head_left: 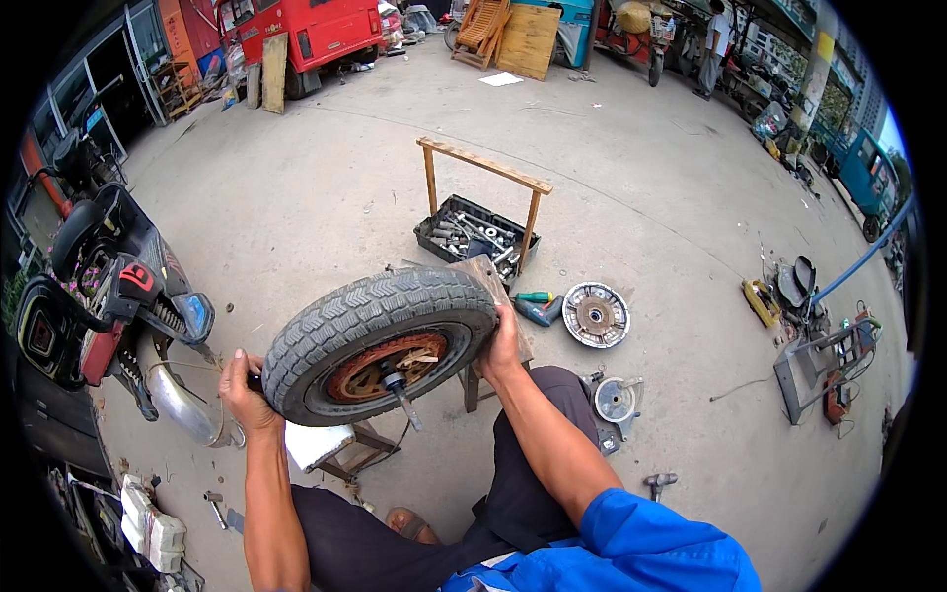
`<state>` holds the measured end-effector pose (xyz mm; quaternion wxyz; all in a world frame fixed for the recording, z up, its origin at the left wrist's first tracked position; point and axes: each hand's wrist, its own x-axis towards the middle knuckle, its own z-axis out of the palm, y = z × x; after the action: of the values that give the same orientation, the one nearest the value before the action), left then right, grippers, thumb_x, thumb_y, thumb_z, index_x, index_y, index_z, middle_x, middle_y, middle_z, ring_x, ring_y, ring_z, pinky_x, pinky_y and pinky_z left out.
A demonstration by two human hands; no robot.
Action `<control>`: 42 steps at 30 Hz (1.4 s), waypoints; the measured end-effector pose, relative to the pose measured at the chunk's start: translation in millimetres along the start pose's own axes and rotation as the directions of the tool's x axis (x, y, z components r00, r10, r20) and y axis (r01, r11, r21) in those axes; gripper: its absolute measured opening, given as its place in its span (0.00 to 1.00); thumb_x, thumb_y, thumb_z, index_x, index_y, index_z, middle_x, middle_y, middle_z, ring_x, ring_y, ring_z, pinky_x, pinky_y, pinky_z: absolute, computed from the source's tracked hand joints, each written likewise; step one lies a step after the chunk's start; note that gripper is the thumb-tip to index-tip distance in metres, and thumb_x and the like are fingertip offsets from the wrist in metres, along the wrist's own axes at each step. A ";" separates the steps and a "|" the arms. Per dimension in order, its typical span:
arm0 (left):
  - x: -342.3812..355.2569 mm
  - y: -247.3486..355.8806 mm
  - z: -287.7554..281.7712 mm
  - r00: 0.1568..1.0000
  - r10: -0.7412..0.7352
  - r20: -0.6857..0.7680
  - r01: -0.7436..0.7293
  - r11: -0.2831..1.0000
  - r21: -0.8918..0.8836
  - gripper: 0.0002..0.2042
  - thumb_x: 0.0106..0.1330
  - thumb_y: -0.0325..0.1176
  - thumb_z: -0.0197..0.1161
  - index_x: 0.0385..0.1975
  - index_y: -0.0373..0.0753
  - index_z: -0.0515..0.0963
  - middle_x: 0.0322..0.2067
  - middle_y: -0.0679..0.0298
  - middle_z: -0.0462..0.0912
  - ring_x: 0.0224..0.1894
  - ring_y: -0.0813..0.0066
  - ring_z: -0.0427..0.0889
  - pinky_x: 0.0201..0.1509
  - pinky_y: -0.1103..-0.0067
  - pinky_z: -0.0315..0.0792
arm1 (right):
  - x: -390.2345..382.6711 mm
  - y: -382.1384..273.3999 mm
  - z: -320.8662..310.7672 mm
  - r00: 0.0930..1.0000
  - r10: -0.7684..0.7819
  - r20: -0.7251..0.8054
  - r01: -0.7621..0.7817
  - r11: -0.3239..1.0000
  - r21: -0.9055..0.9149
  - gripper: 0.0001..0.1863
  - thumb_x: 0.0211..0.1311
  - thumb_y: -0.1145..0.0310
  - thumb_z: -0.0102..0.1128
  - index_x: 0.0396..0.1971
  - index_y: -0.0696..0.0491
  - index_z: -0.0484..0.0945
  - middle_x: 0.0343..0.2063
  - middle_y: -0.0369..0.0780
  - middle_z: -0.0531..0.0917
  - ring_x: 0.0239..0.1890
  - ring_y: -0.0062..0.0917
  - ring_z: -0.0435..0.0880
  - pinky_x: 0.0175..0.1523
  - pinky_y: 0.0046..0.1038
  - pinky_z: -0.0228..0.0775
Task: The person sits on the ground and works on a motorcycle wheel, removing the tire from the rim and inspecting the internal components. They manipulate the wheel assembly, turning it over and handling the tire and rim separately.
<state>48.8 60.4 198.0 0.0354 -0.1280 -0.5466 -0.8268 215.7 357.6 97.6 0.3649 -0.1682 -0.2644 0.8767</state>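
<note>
Tilted in front of me is a small wheel with a black treaded tyre (380, 306), a rusty orange rim (367, 380) and an axle (402, 395) sticking out of its centre. My left hand (251, 397) grips the tyre at its left edge; a small dark thing beside the fingers is too hidden to name. On the opposite edge my right hand (501, 345) is closed round the tyre. A worn wooden bench (483, 276) shows behind the wheel, partly covered by it. Below stands a low stool (365, 449) with a white slab (318, 444) on it.
Beyond the wheel sits a black tool crate (434, 242) with a wooden handle. Right of it lie a power drill (541, 312), a round metal hub (596, 316), a brake plate (616, 403) and a hammer-like tool (659, 483). A scooter (128, 286) stands left; a red vehicle (321, 35) is far.
</note>
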 end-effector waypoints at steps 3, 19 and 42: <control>-1.4 1.2 2.7 1.000 -0.010 0.004 0.010 1.000 -0.008 0.17 0.69 0.36 0.57 0.16 0.39 0.67 0.19 0.62 0.74 0.25 0.76 0.71 0.33 0.77 0.65 | 1.7 1.5 -6.3 0.999 0.049 0.005 -0.049 0.998 0.026 0.26 0.70 0.52 0.41 0.48 0.58 0.78 0.44 0.43 0.85 0.46 0.30 0.84 0.57 0.31 0.73; -1.7 1.9 2.0 1.000 0.003 -0.013 -0.003 1.000 0.031 0.17 0.70 0.36 0.56 0.17 0.39 0.66 0.19 0.63 0.72 0.25 0.76 0.69 0.34 0.77 0.64 | 3.1 4.1 -12.0 0.996 0.088 0.029 -0.088 0.996 -0.007 0.28 0.69 0.50 0.40 0.52 0.58 0.76 0.48 0.44 0.84 0.51 0.32 0.82 0.61 0.34 0.71; -1.6 0.3 4.0 1.000 0.002 -0.013 -0.001 1.000 0.017 0.18 0.70 0.37 0.55 0.17 0.39 0.67 0.19 0.62 0.73 0.25 0.76 0.69 0.33 0.77 0.64 | 9.1 8.0 -18.5 0.997 0.070 0.016 -0.070 0.997 0.040 0.26 0.69 0.52 0.42 0.49 0.58 0.78 0.45 0.44 0.85 0.48 0.32 0.83 0.59 0.32 0.71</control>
<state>51.1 63.8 199.3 0.0406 -0.1229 -0.5533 -0.8229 214.1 365.8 77.1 0.3354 -0.1633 -0.2430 0.8954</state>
